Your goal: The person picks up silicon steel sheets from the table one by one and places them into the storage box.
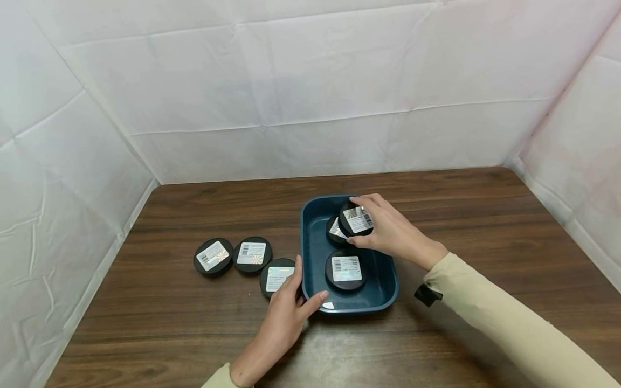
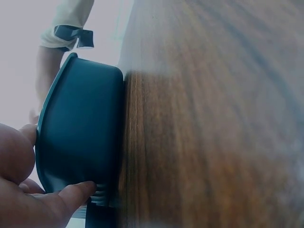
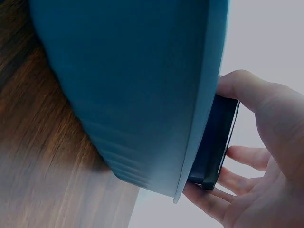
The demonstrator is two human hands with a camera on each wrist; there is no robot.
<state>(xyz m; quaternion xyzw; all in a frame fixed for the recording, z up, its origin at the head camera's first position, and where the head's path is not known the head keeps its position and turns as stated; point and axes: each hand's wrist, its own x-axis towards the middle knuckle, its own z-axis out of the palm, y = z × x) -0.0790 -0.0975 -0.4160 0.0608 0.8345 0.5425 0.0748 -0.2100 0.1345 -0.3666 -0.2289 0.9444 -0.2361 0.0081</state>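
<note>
My right hand (image 1: pixel 388 229) grips a round black tin (image 1: pixel 357 220) with a white label by its edges, over the far part of a dark blue tray (image 1: pixel 306 253). The right wrist view shows that same tin (image 3: pixel 213 142) between thumb and fingers, partly behind the tray's rim. A second tin (image 1: pixel 335 230) lies partly hidden under it. Nearer the front, another labelled tin (image 1: pixel 346 270) rests on the tray floor. My left hand (image 1: pixel 286 310) holds the tray's near left corner, thumb over the rim and fingers along the outer wall (image 2: pixel 80 128).
Left of the tray, three more black tins lie on the wooden table (image 1: pixel 160 302): one at far left (image 1: pixel 213 256), one beside it (image 1: pixel 252 255), and one (image 1: pixel 277 276) by my left hand, partly covered. White sheeting (image 1: pixel 310 81) encloses the table's back and sides.
</note>
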